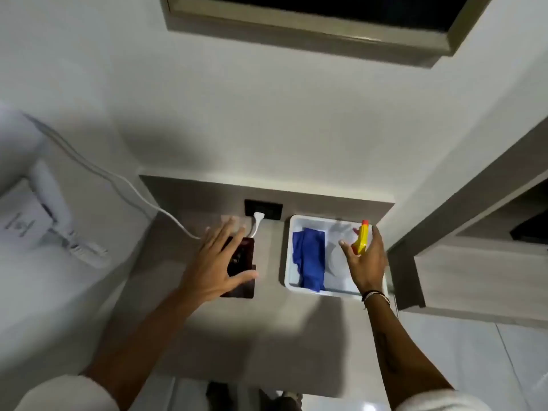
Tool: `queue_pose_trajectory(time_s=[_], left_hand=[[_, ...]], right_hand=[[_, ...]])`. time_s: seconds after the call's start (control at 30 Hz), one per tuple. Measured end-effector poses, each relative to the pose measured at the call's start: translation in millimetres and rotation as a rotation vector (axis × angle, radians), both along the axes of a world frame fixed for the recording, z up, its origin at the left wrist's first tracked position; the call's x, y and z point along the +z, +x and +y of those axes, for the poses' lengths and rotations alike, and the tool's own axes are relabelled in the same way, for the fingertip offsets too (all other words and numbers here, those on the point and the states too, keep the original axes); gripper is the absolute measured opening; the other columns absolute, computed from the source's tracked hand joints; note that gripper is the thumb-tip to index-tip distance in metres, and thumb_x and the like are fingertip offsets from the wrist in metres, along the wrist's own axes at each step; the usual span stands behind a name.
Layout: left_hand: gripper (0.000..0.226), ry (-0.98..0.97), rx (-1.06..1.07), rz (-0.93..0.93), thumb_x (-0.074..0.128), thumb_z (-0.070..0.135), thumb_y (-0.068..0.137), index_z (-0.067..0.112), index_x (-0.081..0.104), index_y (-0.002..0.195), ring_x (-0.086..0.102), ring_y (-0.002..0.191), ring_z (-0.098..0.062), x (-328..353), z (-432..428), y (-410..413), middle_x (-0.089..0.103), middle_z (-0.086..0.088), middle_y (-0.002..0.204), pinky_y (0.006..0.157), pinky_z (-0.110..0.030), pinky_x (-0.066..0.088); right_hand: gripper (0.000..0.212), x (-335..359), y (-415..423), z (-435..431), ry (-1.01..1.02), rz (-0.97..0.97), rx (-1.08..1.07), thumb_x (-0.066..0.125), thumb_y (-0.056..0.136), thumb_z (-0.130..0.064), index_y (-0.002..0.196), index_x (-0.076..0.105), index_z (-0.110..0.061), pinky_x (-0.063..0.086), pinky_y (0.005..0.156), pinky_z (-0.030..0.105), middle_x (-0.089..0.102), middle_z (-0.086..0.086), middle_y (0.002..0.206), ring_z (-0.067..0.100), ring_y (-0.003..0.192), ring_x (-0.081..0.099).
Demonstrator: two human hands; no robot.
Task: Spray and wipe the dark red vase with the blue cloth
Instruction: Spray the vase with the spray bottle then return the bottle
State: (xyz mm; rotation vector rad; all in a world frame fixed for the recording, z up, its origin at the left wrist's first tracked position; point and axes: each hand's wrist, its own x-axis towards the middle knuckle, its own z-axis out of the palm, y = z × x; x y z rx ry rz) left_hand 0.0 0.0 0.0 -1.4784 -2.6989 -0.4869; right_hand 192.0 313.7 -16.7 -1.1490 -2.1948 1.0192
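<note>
The dark red vase (pixel 241 253) stands on a grey-brown table (pixel 267 327), seen from above. My left hand (pixel 213 262) hovers over it with fingers spread, covering its left side and holding nothing. To the right, a white bin (pixel 287 277) holds the blue cloth (pixel 308 262), crumpled along its left side, and a spray bottle with a yellow head (pixel 361 240). My right hand (pixel 369 262) reaches into the bin, thumb and fingers apart on either side of the yellow head. The bottle's white body is partly hidden beneath that hand.
A black wall outlet (pixel 263 209) with a white plug (pixel 258 218) sits just behind the vase, and its cable (pixel 118 179) runs off to the left. A white appliance (pixel 53 203) lies at the left. A wooden cabinet (pixel 474 271) stands close on the right.
</note>
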Motion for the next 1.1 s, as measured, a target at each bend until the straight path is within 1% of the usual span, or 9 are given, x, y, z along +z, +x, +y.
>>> queue_pose_trajectory(time_s=[0.2,0.3,0.53,0.63,0.7,0.8,0.93,1.0,1.1], left_hand=[[0.120,-0.114,0.017,-0.057,0.059,0.091,0.076,0.010,0.036,0.162,0.027,0.159,-0.038,-4.6,-1.6,7.8,0.036,-0.014,0.168,0.129,-0.058,0.020],[0.113,-0.097,0.046,-0.095,0.073,0.081,0.066,0.012,0.046,0.152,0.048,0.138,-0.038,8.2,3.7,5.1,0.049,-0.010,0.149,0.118,-0.053,0.037],[0.111,0.011,0.215,-0.400,0.090,0.047,0.053,0.020,0.047,0.151,0.049,0.128,-0.022,23.3,-20.6,-9.2,0.044,0.001,0.145,0.103,-0.040,0.053],[0.109,0.070,0.245,-0.490,0.090,0.039,0.051,0.023,0.049,0.150,0.052,0.129,-0.021,22.9,-44.1,-18.6,0.047,0.003,0.144,0.105,-0.040,0.053],[0.107,0.097,0.250,-0.531,0.091,0.032,0.051,0.025,0.050,0.149,0.053,0.130,-0.019,20.0,-59.9,-24.9,0.049,0.004,0.143,0.106,-0.034,0.051],[0.103,0.109,0.251,-0.578,0.091,0.031,0.049,0.038,0.046,0.142,0.050,0.124,0.004,14.3,-77.1,-28.2,0.048,0.009,0.140,0.102,-0.008,0.038],[0.113,0.102,0.251,-0.591,0.094,0.027,0.050,0.033,0.044,0.151,0.045,0.123,0.015,5.0,-91.5,-35.7,0.045,0.011,0.144,0.099,0.003,0.032],[0.114,0.096,0.235,-0.582,0.095,0.023,0.052,0.027,0.044,0.154,0.043,0.125,0.008,1.4,-93.3,-39.0,0.044,0.010,0.145,0.099,0.003,0.032],[0.112,0.092,0.212,-0.563,0.097,0.019,0.054,0.034,0.043,0.151,0.042,0.121,0.013,-0.2,-93.0,-41.3,0.042,0.013,0.141,0.096,0.004,0.033]], right_hand=[[0.067,-21.4,-13.1,1.6,-0.127,0.053,-0.058,0.073,0.102,-0.025,0.163,0.044,-0.020,0.059,0.108,0.049,0.072,0.011,0.142,0.034,0.124,0.072],[0.059,-26.2,-16.0,8.3,-0.136,0.056,-0.039,0.070,0.104,-0.026,0.159,0.050,-0.018,0.061,0.104,0.050,0.076,0.015,0.129,0.038,0.111,0.074],[0.042,21.6,-14.8,-8.3,0.127,0.148,0.090,0.067,0.100,-0.049,0.134,0.071,-0.024,0.048,0.071,0.005,0.069,-0.005,0.083,0.012,0.069,0.065],[0.042,42.9,-16.6,-38.4,0.012,0.293,0.223,0.071,0.105,-0.032,0.144,0.063,-0.043,0.057,0.090,0.011,0.080,-0.010,0.110,0.001,0.092,0.074],[0.042,50.3,-21.2,-60.9,-0.187,0.322,0.373,0.071,0.104,-0.019,0.146,0.067,-0.028,0.059,0.102,0.021,0.080,-0.007,0.121,0.000,0.107,0.074],[0.046,49.5,-29.5,-101.3,-0.391,0.238,0.673,0.067,0.103,0.000,0.140,0.068,-0.029,0.062,0.083,0.020,0.076,-0.014,0.103,0.000,0.094,0.075],[0.054,39.0,-47.2,-148.6,-0.521,0.120,0.817,0.062,0.101,0.011,0.144,0.062,-0.023,0.058,0.069,0.029,0.077,0.012,0.106,0.028,0.090,0.072],[0.054,34.6,-57.6,-161.5,-0.528,0.070,0.855,0.062,0.102,0.005,0.144,0.065,-0.029,0.057,0.068,0.032,0.081,0.014,0.101,0.022,0.084,0.073],[0.037,28.5,-68.1,-169.5,-0.357,-0.057,0.867,0.067,0.105,-0.030,0.141,0.069,-0.038,0.061,0.077,0.031,0.079,-0.012,0.083,0.007,0.074,0.073]])
